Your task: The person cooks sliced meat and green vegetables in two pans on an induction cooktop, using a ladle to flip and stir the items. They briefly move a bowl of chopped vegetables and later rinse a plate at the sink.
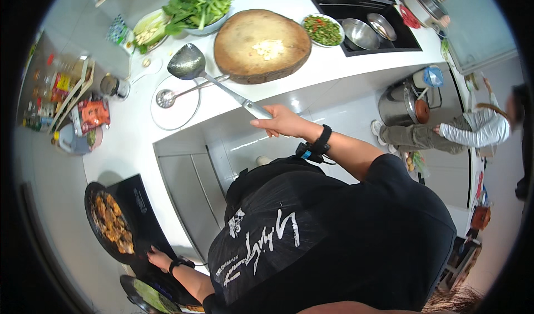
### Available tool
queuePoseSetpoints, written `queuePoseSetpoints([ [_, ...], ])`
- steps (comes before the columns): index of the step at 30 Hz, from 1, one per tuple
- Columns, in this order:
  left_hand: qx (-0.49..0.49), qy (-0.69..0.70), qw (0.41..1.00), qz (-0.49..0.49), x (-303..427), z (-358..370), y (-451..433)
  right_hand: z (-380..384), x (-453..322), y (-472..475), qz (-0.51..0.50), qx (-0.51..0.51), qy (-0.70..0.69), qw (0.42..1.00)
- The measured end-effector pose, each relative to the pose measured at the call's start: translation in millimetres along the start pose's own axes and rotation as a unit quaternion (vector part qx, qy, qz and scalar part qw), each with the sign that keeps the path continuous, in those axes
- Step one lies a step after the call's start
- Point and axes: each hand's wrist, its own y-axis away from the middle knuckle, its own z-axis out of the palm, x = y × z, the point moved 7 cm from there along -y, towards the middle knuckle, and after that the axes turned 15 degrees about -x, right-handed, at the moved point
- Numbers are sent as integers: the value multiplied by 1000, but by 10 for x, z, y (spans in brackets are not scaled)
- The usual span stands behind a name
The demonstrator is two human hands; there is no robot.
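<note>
My right hand (285,121) is closed around the handle of a metal wok spatula (187,62), whose blade is up over the white counter, left of a round wooden chopping board (233,43). Chopped pale pieces, perhaps garlic (268,49), lie on the board. Under the spatula, a slotted metal spoon (166,99) rests across a glass lid (175,116). My left hand (159,260) is at the black induction cooktop (139,201), beside a black pan of browned food (112,222); whether its fingers hold anything cannot be told. A second pan with green contents (152,297) stands nearer me.
Leafy greens (198,9) and a bowl of chopped green and red peppers (322,30) flank the board. Metal bowls (361,34) sit in the black sink (333,7). Bottles (62,80) stand at left. Another person (471,126) stands at right near a large steel pot (394,105).
</note>
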Motion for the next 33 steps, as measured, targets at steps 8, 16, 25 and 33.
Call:
queuePoseSetpoints([
  [8,33,10,999,-4,131,-111,86,-558,142,-89,5,51,58,997],
  [16,134,51,989,-28,373,-257,431,-973,396,-274,-15,73,31,997],
  [25,72,73,992,-66,91,350,346,-1181,711,-446,24,123,23,992],
  [33,23,226,968,104,465,895,474,-1206,732,-546,50,190,5,980],
])
